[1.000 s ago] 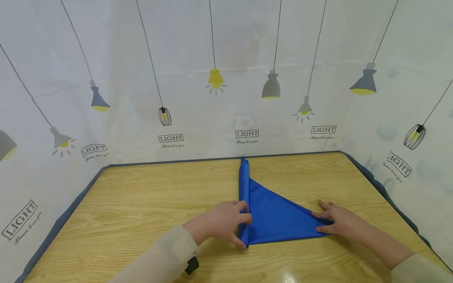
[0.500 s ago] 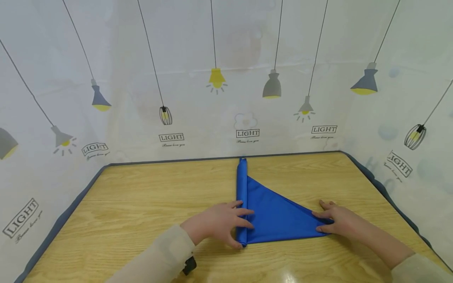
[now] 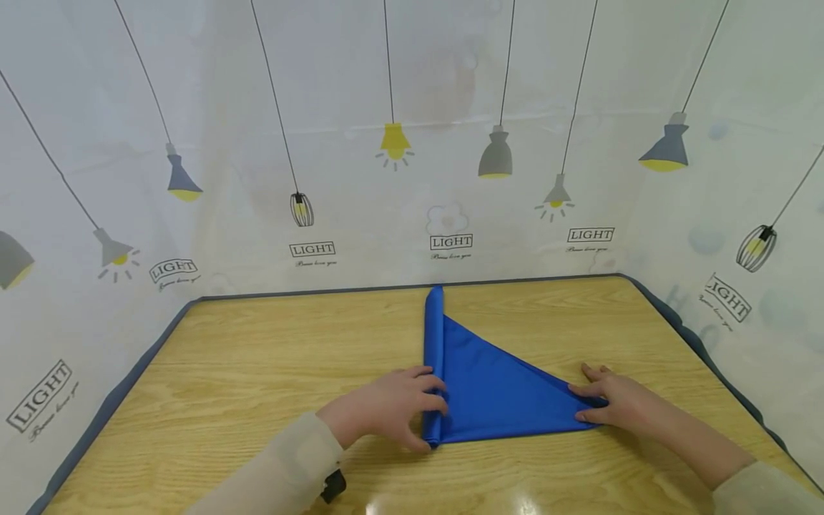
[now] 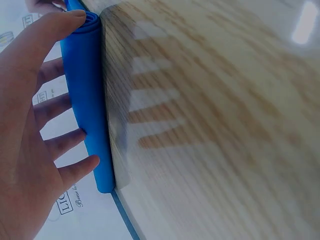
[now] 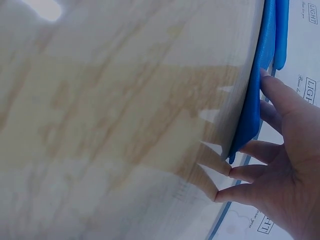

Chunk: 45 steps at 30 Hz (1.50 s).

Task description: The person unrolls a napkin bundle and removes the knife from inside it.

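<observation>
A blue cloth (image 3: 496, 393) lies on the table, its left side wound into a long upright-running roll (image 3: 434, 329) and its right side tapering to a folded point. My left hand (image 3: 395, 408) holds the near part of the roll, fingers bent over it. In the left wrist view the thumb lies at the coiled end of the roll (image 4: 85, 90) and the other fingers spread along its far side. My right hand (image 3: 621, 406) rests on the tapered end, thumb and fingers spread. The right wrist view shows its thumb against the cloth (image 5: 252, 115), other fingertips down on the table.
The wood-grain table (image 3: 290, 343) is glossy and reflects the hands. Behind and at both sides stands a pale backdrop (image 3: 360, 214) printed with lamps, its dark lower edge bordering the table. The roll's far end reaches close to the back edge. A black strap piece (image 3: 333, 486) shows under the left sleeve.
The roll has shifted a little left, and the flat part of the cloth is wider. My left hand spread its fingers over the roll, then bent them again. My right hand stayed put.
</observation>
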Available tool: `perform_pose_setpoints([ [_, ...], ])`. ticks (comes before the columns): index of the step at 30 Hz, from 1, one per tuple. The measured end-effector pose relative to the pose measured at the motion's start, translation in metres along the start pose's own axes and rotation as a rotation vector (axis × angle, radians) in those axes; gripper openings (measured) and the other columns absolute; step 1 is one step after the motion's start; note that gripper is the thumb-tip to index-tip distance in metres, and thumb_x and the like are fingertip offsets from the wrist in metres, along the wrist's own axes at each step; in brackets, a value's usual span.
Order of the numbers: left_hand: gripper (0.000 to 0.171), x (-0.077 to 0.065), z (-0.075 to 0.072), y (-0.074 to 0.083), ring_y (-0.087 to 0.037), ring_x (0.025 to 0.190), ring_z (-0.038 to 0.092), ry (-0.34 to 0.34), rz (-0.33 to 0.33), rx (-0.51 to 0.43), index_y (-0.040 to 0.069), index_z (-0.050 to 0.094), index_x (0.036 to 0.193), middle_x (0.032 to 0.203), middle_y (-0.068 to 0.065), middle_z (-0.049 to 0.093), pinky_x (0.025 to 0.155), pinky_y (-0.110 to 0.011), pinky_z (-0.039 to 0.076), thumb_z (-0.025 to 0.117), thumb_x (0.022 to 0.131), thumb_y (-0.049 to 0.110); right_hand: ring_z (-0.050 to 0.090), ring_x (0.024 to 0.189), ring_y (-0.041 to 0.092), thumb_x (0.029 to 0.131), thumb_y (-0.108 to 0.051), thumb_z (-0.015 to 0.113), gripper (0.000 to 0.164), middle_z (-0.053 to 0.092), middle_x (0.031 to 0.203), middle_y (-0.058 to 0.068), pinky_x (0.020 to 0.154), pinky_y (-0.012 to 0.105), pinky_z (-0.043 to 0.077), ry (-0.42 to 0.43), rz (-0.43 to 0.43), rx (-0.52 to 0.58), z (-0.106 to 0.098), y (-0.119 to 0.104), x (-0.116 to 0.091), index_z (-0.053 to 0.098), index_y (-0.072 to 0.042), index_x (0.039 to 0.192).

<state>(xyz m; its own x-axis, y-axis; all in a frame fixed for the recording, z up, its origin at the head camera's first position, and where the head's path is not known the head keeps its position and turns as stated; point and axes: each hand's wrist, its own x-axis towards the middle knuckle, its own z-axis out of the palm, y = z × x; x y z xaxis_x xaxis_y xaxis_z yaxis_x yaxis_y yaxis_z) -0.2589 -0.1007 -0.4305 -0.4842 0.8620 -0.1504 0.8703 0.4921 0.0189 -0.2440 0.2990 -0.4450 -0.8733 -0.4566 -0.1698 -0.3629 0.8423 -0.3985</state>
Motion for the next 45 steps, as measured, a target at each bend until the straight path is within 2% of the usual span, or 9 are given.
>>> perform_pose_setpoints([
  [8,0.05,-0.009,0.002,-0.003,-0.025,0.123,0.045,0.041,-0.01,-0.029,0.029,0.059,0.12,0.136,-0.003,0.045,0.102,-0.039,0.041,0.07,0.081,0.059,0.023,0.126,0.066,0.084,-0.041,0.074,0.062,0.033,0.142,0.04,0.094,0.072,0.03,0.001,0.002,0.004,0.0,-0.001,-0.001,0.062,0.001,0.128],
  [18,0.051,-0.016,0.004,-0.006,-0.022,0.118,0.047,0.038,-0.053,-0.056,0.029,0.058,0.117,0.133,-0.002,0.044,0.099,-0.038,0.043,0.07,0.08,0.061,0.023,0.128,0.064,0.085,-0.046,0.07,0.064,0.033,0.144,0.037,0.092,0.071,0.032,-0.003,-0.006,-0.037,0.003,0.003,-0.002,0.061,-0.004,0.132],
  [23,0.052,-0.019,0.007,-0.009,-0.021,0.117,0.047,0.051,-0.057,-0.051,0.029,0.058,0.117,0.131,-0.002,0.044,0.098,-0.038,0.044,0.07,0.079,0.063,0.034,0.128,0.058,0.084,-0.053,0.068,0.065,0.04,0.142,0.032,0.091,0.072,0.032,0.024,-0.06,-0.119,0.001,0.009,-0.003,0.062,-0.01,0.133],
  [27,0.052,-0.022,0.006,-0.009,-0.02,0.115,0.048,0.056,-0.067,-0.045,0.028,0.058,0.117,0.13,-0.003,0.045,0.098,-0.037,0.044,0.07,0.079,0.062,0.032,0.131,0.055,0.084,-0.058,0.065,0.066,0.041,0.145,0.027,0.09,0.079,0.023,0.039,-0.122,-0.163,-0.001,0.016,-0.001,0.059,-0.018,0.137],
  [30,0.052,-0.025,0.005,-0.008,-0.02,0.113,0.049,0.059,-0.078,-0.043,0.027,0.058,0.116,0.13,-0.003,0.046,0.097,-0.036,0.044,0.071,0.079,0.061,0.022,0.134,0.057,0.084,-0.061,0.063,0.067,0.034,0.15,0.024,0.092,0.081,0.014,0.021,-0.155,-0.143,-0.004,0.02,0.003,0.056,-0.025,0.139],
  [33,0.051,-0.027,0.005,-0.008,-0.019,0.113,0.049,0.062,-0.086,-0.045,0.027,0.058,0.115,0.129,-0.003,0.046,0.097,-0.036,0.044,0.072,0.079,0.06,0.017,0.135,0.058,0.082,-0.063,0.062,0.068,0.03,0.152,0.024,0.091,0.082,0.011,-0.015,-0.171,-0.125,-0.007,0.023,0.007,0.056,-0.027,0.14],
  [40,0.054,-0.026,0.009,-0.01,-0.02,0.112,0.051,0.068,-0.097,-0.016,0.026,0.058,0.112,0.127,-0.003,0.047,0.095,-0.038,0.045,0.07,0.078,0.065,0.013,0.135,0.06,0.081,-0.06,0.066,0.074,0.024,0.153,0.029,0.094,0.079,0.016,-0.119,-0.164,-0.032,-0.01,0.025,0.012,0.054,-0.02,0.142],
  [45,0.064,-0.022,0.01,-0.013,-0.021,0.112,0.052,0.069,-0.121,0.033,0.026,0.059,0.118,0.126,-0.001,0.049,0.095,-0.042,0.045,0.06,0.078,0.075,0.011,0.134,0.061,0.081,-0.058,0.068,0.074,0.023,0.153,0.03,0.094,0.079,0.016,-0.121,-0.173,-0.004,-0.01,0.026,0.013,0.054,-0.018,0.141],
])
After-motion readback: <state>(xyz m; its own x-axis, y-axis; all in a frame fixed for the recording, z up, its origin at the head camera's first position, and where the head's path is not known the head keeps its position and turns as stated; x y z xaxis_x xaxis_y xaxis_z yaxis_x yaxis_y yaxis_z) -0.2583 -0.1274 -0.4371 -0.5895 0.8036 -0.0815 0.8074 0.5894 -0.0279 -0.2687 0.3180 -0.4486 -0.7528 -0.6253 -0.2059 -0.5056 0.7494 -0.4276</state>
